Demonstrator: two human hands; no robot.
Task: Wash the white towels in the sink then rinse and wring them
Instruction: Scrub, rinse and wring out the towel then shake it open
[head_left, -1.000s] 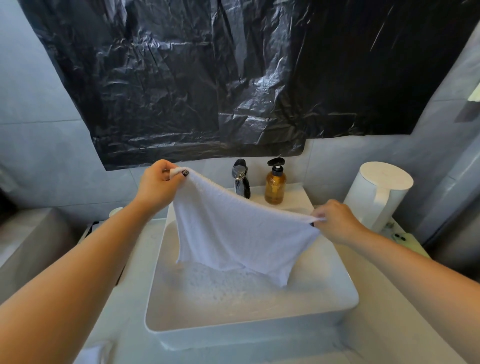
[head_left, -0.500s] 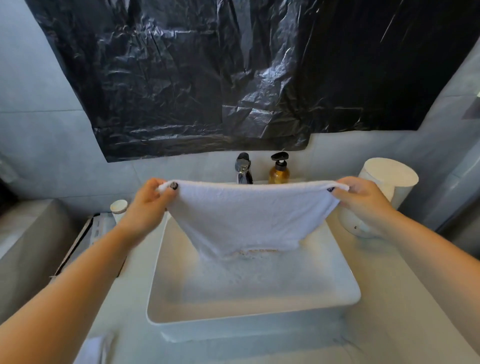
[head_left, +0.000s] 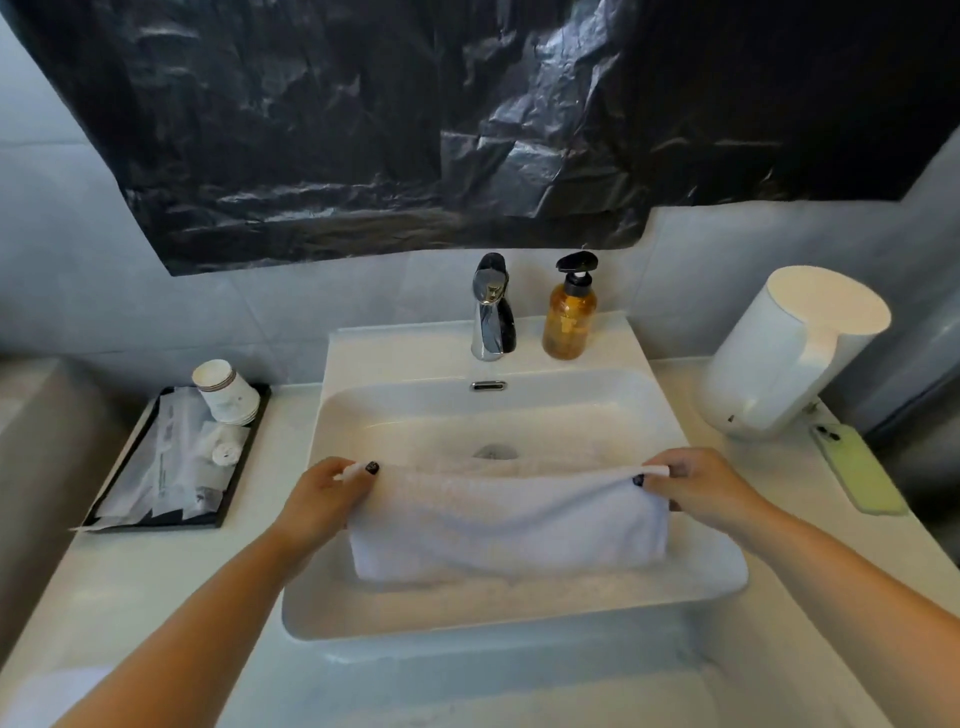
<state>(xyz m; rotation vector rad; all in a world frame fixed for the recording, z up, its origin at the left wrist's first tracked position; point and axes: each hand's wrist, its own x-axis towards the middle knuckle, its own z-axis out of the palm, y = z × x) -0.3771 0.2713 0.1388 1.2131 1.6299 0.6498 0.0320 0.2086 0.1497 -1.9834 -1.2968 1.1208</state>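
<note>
Here the white towel (head_left: 509, 519) hangs stretched between two hands over the near half of the sink (head_left: 691, 431). The left hand (head_left: 324, 499) pinches one top corner and the right hand (head_left: 696, 488) pinches the other, thumbs on the side facing the person. Held by its corners like this, the cloth stays spread flat, probably so the whole width meets the foamy water at once; its lower edge already touches the suds at the front of the sink. Washing seems only at its start, with rinsing and wringing not yet done.

Behind the sink stands a chrome faucet (head_left: 491, 312), with an amber pump bottle (head_left: 570, 312) just to its right. Left of the sink, a black tray (head_left: 236, 488) holds stacked paper cups (head_left: 226, 389) and wrapped sachets. Right of the sink sit a white kettle (head_left: 789, 348) and a pale green phone (head_left: 857, 467) on the white countertop (head_left: 156, 587). Above the sink, crumpled black plastic sheeting (head_left: 415, 114) covers the grey tiled wall.
</note>
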